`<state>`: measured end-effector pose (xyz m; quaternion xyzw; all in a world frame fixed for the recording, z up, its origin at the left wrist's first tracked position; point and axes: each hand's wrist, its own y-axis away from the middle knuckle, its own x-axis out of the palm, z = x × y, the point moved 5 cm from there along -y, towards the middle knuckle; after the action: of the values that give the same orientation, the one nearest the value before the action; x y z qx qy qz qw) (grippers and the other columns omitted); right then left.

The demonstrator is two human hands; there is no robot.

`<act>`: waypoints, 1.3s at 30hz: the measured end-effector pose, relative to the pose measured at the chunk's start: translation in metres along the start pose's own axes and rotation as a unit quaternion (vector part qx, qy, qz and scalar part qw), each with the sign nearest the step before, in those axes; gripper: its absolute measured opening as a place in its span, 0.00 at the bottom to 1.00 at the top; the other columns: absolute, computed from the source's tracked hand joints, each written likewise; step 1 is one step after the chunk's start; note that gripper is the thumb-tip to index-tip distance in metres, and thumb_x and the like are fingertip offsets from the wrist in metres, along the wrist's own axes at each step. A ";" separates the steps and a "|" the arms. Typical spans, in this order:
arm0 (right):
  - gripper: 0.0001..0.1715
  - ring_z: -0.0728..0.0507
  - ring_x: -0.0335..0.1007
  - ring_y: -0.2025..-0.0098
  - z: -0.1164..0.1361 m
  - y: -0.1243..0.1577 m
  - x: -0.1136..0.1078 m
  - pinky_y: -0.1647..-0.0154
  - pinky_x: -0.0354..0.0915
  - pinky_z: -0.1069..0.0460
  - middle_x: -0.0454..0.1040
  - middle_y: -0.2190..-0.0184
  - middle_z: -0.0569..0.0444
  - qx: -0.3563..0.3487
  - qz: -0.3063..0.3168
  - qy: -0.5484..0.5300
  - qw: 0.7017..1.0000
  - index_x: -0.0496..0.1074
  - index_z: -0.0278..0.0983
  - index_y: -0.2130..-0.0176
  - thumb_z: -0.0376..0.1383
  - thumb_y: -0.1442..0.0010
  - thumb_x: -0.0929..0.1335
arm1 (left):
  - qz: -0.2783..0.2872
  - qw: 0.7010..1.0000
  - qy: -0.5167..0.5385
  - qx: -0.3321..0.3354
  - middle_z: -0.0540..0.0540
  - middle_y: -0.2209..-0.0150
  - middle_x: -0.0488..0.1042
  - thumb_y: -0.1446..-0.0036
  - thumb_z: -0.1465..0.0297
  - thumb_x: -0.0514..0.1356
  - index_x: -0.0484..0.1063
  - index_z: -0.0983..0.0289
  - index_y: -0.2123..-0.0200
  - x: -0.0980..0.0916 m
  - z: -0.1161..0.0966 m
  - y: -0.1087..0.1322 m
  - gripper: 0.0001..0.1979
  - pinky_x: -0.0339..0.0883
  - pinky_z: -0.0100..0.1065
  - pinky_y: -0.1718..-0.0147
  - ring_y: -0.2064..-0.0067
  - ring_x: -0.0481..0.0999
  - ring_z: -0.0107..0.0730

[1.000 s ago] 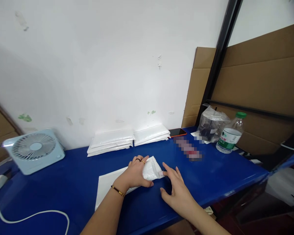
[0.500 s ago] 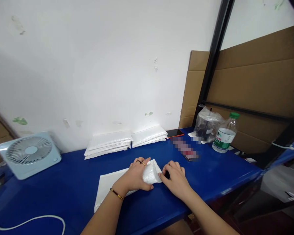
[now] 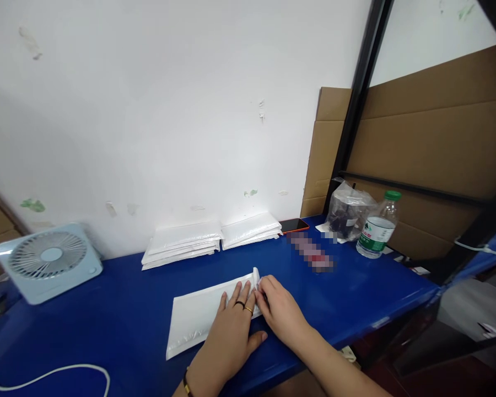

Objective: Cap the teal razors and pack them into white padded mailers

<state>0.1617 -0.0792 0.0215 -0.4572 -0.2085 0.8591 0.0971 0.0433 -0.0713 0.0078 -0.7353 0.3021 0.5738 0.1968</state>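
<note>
A white padded mailer (image 3: 194, 314) lies flat on the blue table, its right end partly covered by both hands. Across it my left hand (image 3: 233, 331) rests palm down, fingers stretched out and pressing near the right end. At that end my right hand (image 3: 281, 310) has its fingers curled around the mailer's flap (image 3: 256, 277), a narrow strip standing up at the edge. The fingertips of the right hand are partly hidden behind its knuckles.
Two stacks of white mailers, a left stack (image 3: 182, 242) and a right stack (image 3: 251, 230), lie against the wall. A phone (image 3: 294, 225), a bagged cup (image 3: 347, 212) and a water bottle (image 3: 377, 229) stand at right. A light-blue fan (image 3: 52, 262) and a white cable (image 3: 66, 368) are at left.
My left hand has flattened and now lies on the mailer. My right hand has moved left to its end. The opening, bulging before, is now pressed down.
</note>
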 end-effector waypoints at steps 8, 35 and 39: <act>0.21 0.42 0.60 0.49 0.009 0.013 -0.004 0.49 0.59 0.50 0.63 0.54 0.50 -0.065 0.079 -0.082 0.991 0.61 0.39 0.56 0.29 0.52 0.64 | -0.037 0.999 -0.004 -0.023 0.53 0.36 0.47 0.53 0.72 0.51 0.44 0.61 0.37 -0.004 0.004 -0.005 0.37 0.43 0.47 0.40 0.36 0.44 0.41; 0.14 0.43 0.68 0.67 -0.002 -0.038 0.007 0.68 0.62 0.52 0.71 0.67 0.49 -0.154 0.032 -0.067 0.985 0.64 0.36 0.58 0.42 0.40 0.61 | -0.170 0.977 0.033 0.128 0.49 0.74 0.69 0.46 0.73 0.49 0.63 0.61 0.57 -0.087 0.019 -0.026 0.13 0.58 0.30 0.73 0.74 0.69 0.32; 0.13 0.48 0.65 0.76 -0.009 -0.055 0.005 0.74 0.59 0.55 0.69 0.76 0.55 -0.079 -0.008 -0.157 0.984 0.66 0.37 0.63 0.42 0.39 0.59 | -0.320 0.939 0.018 0.125 0.56 0.57 0.71 0.44 0.71 0.51 0.61 0.60 0.51 -0.100 0.030 -0.017 0.17 0.59 0.38 0.55 0.56 0.70 0.39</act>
<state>0.1648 -0.0258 0.0378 -0.3210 -0.2919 0.9003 0.0340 0.0168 -0.0182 0.0949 -0.7730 0.1232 0.4249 0.4548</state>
